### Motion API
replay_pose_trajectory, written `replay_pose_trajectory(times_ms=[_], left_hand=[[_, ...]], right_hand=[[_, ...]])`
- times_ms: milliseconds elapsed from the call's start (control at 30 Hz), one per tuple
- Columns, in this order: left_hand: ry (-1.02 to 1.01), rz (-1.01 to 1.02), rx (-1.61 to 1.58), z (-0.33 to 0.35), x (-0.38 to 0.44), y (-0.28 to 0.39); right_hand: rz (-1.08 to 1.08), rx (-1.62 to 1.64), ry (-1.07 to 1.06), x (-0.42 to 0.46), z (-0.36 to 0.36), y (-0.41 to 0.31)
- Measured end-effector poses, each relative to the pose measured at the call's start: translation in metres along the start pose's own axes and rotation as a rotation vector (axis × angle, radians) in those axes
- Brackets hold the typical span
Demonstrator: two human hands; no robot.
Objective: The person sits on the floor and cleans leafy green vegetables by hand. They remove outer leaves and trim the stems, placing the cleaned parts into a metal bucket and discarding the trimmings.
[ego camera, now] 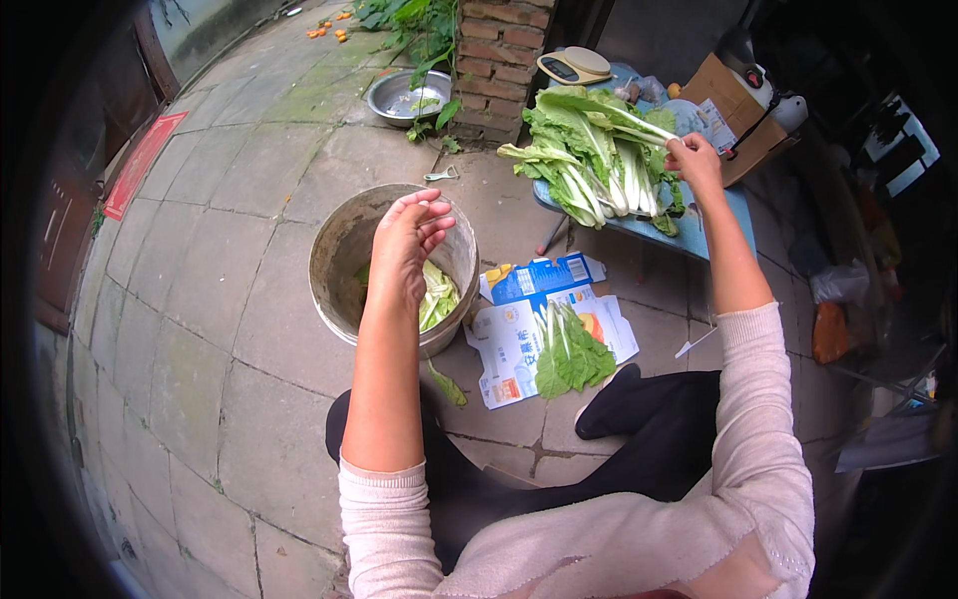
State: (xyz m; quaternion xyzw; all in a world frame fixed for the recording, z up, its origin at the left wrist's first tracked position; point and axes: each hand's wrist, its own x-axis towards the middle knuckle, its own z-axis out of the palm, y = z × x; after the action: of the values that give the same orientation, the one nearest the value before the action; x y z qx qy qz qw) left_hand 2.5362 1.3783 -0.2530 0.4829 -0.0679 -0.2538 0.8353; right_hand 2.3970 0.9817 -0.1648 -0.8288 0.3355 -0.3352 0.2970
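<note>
My right hand grips the white stem end of a long leafy green, above a heap of leafy greens on a small blue table. Raised over a worn plastic bucket, my left hand has loosely curled fingers with nothing seen between them. Pale green leaves lie inside the bucket, partly hidden by my left wrist. Several leafy greens rest on a flattened printed carton on the paving before me. One loose leaf is on the ground beside the bucket.
A vegetable peeler lies behind the bucket. Further back stand a metal basin and a brick pillar. A kitchen scale and a cardboard box are at the table's far side. My shoe is near the carton.
</note>
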Motion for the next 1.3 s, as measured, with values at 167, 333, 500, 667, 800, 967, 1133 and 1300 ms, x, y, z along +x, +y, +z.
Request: replay_pose_trajectory(times_ms=[167, 333, 500, 667, 800, 967, 1133, 1300], left_hand=[[0.02, 0.017, -0.019, -0.003, 0.0, 0.009], [0.063, 0.031, -0.043, -0.011, 0.001, 0.015], [0.079, 0.046, -0.06, -0.014, 0.001, 0.021], [0.091, 0.061, -0.081, -0.022, 0.0, 0.024], [0.108, 0.072, -0.089, -0.024, 0.001, 0.028], [0.115, 0.109, -0.091, -0.024, 0.001, 0.032], [0.12, 0.3, -0.061, -0.027, -0.005, 0.042], [0.144, 0.583, 0.072, -0.027, -0.011, 0.051]], right_hand=[[-0.063, 0.49, 0.036, 0.04, -0.012, -0.034], [-0.317, 0.438, 0.2, 0.052, -0.016, -0.088], [-0.467, 0.519, 0.327, 0.085, -0.02, -0.107], [-0.56, 0.692, 0.406, 0.099, -0.022, -0.118], [-0.433, 0.75, 0.227, 0.108, -0.026, -0.116], [-0.43, 0.934, 0.163, 0.092, -0.013, -0.126], [-0.526, 0.787, -0.199, 0.035, 0.025, -0.164], [-0.465, 0.655, -0.604, -0.035, 0.086, -0.188]])
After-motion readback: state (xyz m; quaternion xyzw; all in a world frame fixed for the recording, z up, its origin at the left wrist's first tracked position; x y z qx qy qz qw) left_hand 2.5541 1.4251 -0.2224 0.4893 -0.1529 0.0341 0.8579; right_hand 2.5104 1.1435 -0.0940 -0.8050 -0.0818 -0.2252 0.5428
